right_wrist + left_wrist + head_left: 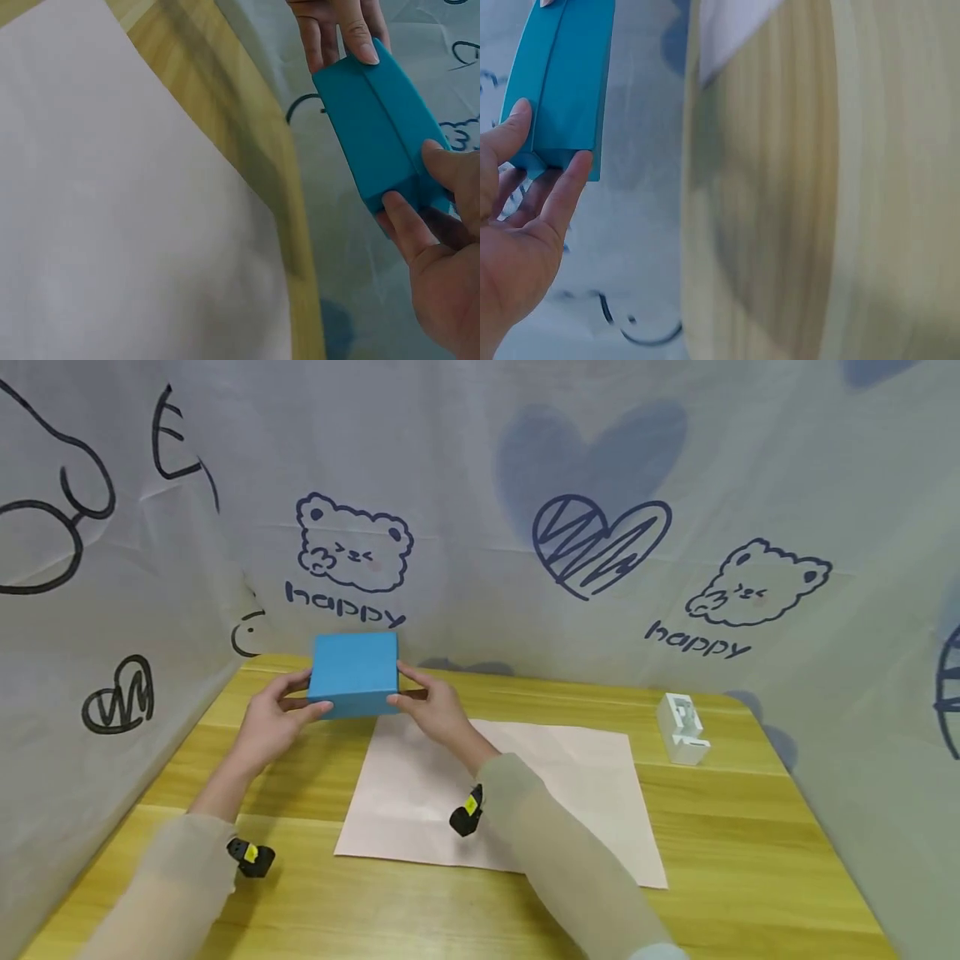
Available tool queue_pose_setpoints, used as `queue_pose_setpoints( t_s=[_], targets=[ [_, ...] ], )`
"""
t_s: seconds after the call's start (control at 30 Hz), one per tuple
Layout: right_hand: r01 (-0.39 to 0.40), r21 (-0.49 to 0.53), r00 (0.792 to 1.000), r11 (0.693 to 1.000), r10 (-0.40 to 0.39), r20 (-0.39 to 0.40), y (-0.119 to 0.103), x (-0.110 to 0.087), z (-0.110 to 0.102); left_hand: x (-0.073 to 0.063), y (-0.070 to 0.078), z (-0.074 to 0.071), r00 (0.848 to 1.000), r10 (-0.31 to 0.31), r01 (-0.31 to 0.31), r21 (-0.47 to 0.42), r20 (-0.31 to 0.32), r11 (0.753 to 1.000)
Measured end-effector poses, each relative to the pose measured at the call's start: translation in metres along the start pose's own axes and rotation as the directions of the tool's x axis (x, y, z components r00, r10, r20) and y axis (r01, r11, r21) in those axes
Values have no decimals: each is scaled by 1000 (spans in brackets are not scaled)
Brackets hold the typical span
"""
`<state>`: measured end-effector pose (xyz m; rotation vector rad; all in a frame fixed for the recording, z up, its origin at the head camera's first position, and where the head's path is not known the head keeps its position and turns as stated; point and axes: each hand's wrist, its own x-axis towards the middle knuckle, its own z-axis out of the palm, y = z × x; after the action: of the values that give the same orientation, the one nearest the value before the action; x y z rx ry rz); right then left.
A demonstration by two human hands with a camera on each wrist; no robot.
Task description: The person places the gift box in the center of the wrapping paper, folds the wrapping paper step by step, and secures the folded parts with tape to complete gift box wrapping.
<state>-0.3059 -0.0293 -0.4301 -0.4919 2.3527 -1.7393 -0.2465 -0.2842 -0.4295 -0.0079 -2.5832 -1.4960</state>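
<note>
A blue box (355, 664) with a seam along its side is held up by both hands over the far left part of the table. At its left end my left hand (272, 720) grips it, thumb on the near side and fingers at the end and beneath. My right hand (435, 703) holds the opposite end in much the same way. In the left wrist view the box (574, 82) hangs between thumb and fingertips, apart from the tabletop. The right wrist view shows both hands on the box (367, 135), one at each end.
A pale pink sheet (525, 802) lies flat across the middle of the wooden table (300, 885). Toward the back right stands a small white tape-dispenser-like object (681, 729). A white cloth (465, 485) printed with bears and hearts hangs behind the table and along its sides.
</note>
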Motion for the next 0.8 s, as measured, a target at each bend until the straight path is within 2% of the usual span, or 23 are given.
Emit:
queue_pose_setpoints(
  t_s=[0.27,0.43,0.63,0.8],
  targets=[
    [47,-30,998,998,-48,-34,1,-38,-52,-7,33,33,997,65,-60,-91,53,994],
    [54,-68,996,996,-58,-73,4,-63,-87,-8,49,60,990,106,-92,-143,95,985],
    [44,-97,992,994,-55,-116,10,-96,-126,-10,67,95,971,172,-133,-224,166,966],
    [52,-123,987,991,-70,-141,21,-123,-146,-16,75,121,956,208,-153,-253,209,955]
  ],
)
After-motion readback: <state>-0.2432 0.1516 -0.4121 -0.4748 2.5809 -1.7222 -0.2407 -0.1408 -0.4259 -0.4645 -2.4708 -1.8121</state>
